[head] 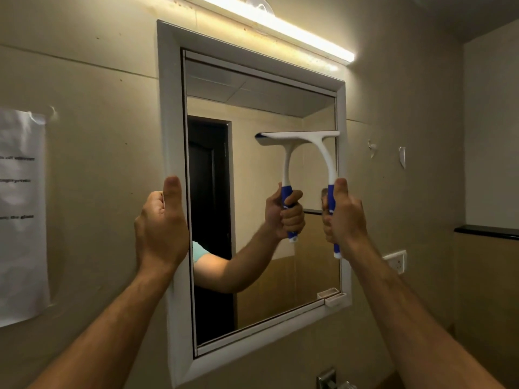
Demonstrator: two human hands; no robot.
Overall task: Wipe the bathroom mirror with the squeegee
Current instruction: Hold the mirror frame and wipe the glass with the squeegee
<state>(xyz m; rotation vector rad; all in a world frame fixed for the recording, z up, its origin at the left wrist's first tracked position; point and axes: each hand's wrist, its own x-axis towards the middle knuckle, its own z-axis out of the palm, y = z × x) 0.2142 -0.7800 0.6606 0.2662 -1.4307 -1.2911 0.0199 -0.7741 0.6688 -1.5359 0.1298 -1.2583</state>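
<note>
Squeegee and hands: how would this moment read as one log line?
right hand: grips squeegee handle | blade: on mirror, right side, mid-height | left hand: holds mirror frame's left edge

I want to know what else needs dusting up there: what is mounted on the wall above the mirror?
A long lit tube light runs above the mirror frame's top edge. A clear suction-cup-like piece sits above it, cut off by the picture's edge. The light's glare hides any dust on it.

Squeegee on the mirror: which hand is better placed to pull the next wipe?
The right hand. It already grips the squeegee by its blue handle, blade against the mirror at the right edge. The left hand only steadies the white frame.
</note>
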